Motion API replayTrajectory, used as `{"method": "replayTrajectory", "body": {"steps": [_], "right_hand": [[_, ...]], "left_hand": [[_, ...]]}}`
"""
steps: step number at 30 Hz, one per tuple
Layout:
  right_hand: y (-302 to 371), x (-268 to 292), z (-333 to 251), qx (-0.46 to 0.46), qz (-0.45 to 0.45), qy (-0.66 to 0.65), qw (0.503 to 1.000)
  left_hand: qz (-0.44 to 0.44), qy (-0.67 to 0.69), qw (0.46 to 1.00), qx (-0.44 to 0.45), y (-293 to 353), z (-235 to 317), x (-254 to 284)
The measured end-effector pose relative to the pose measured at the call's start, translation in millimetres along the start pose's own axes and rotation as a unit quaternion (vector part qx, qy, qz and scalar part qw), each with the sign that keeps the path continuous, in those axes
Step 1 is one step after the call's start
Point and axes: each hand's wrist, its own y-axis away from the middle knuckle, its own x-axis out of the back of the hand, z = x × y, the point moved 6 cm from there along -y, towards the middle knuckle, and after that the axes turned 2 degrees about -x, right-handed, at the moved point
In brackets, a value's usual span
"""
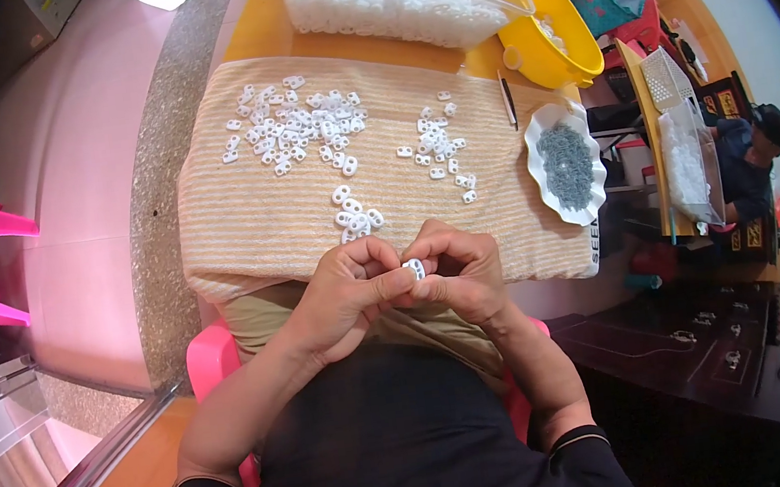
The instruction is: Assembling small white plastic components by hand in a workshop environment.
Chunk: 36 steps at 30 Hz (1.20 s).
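Just beyond the table's near edge, my left hand (354,290) and my right hand (459,268) meet with fingertips closed on one small white plastic piece with two holes (416,269). Thumbs and forefingers pinch it from both sides and cover part of it. On the striped cloth (241,223) ahead lies a little cluster of similar white pieces (358,220), close to my left fingers. A larger heap of them (302,123) spreads at the far left. Another loose group (437,140) lies right of centre.
To the right stands a white scalloped dish (536,162) of small grey parts (566,166). A slim black tool (509,100) lies beyond it. Farther back are a yellow basin (538,65) and a clear bin (516,4) full of white pieces. Another person (749,156) sits at far right.
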Motion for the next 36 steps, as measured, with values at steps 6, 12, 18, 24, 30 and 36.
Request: {"method": "replayTrajectory", "body": {"steps": [6, 12, 18, 24, 30, 36], "right_hand": [[4.9, -3.0, -3.4, 0.018, -0.005, 0.012, 1.000], [2.2, -4.1, -5.0, 0.027, -0.002, 0.005, 1.000], [3.3, -2.5, -16.9, 0.071, -0.027, 0.068, 0.995], [6.4, 27.5, -37.9, 0.101, 0.094, 0.198, 0.970], [-25.1, 104.0, -128.1, 0.192, 0.344, 0.268, 0.879], [-79.9, 209.3, -163.5, 0.197, 0.434, 0.567, 0.672]], "left_hand": [[-0.007, -0.020, 1.000, -0.020, 3.1, 0.5, -4.1], [-0.004, -0.011, 1.000, -0.018, 1.4, 2.9, -2.7], [-0.037, 0.021, 0.999, 0.000, 2.5, 2.7, -9.3], [-0.026, -0.001, 1.000, 0.013, 5.9, 2.9, -12.6], [-0.022, -0.071, 0.997, -0.001, 10.1, -7.9, -10.4], [-0.032, -0.137, 0.990, -0.001, 2.9, -20.1, -17.6]]}}
